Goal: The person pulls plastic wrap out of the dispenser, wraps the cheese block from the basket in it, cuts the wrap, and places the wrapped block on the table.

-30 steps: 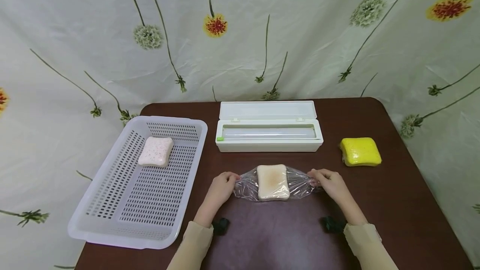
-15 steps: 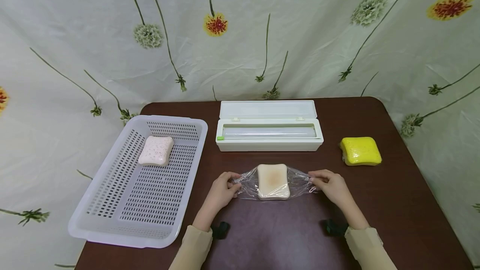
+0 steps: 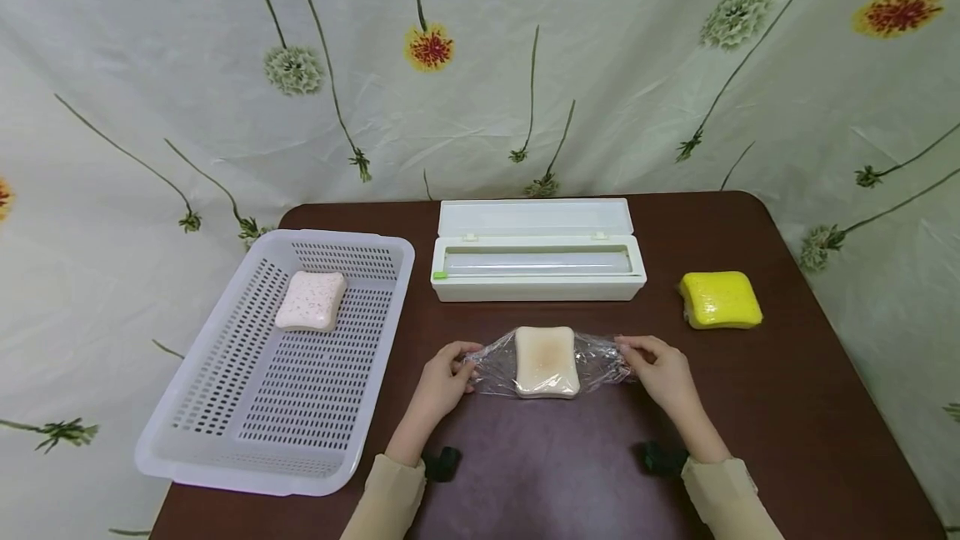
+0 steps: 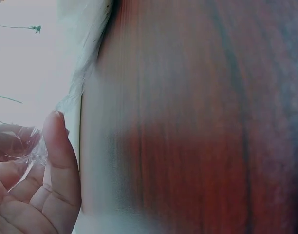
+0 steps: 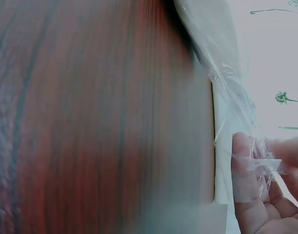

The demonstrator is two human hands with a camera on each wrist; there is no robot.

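A bread-shaped piece, white with a tan middle (image 3: 546, 361), lies in clear plastic wrap (image 3: 497, 367) at the middle of the table. The wrap spreads out on both sides of it. My left hand (image 3: 441, 380) pinches the wrap's left end between thumb and fingers, and the left wrist view shows the crumpled film at the thumb (image 4: 61, 156). On the opposite side my right hand (image 3: 663, 373) pinches the right end; in the right wrist view the film (image 5: 263, 165) bunches between thumb and fingers. The underside of the piece is hidden.
Behind stands a white wrap dispenser (image 3: 538, 290) with its lid up and a film roll inside. A white perforated basket (image 3: 247, 440) at left holds a pink speckled bread-shaped piece (image 3: 311, 302). At right lies a yellow wrapped piece (image 3: 722, 300). A flowered cloth (image 3: 637, 65) hangs behind the table.
Both hands have shifted their fingers on the wrap's ends, and the gathered film at each side has changed shape slightly. The bread-shaped piece has stayed in place.
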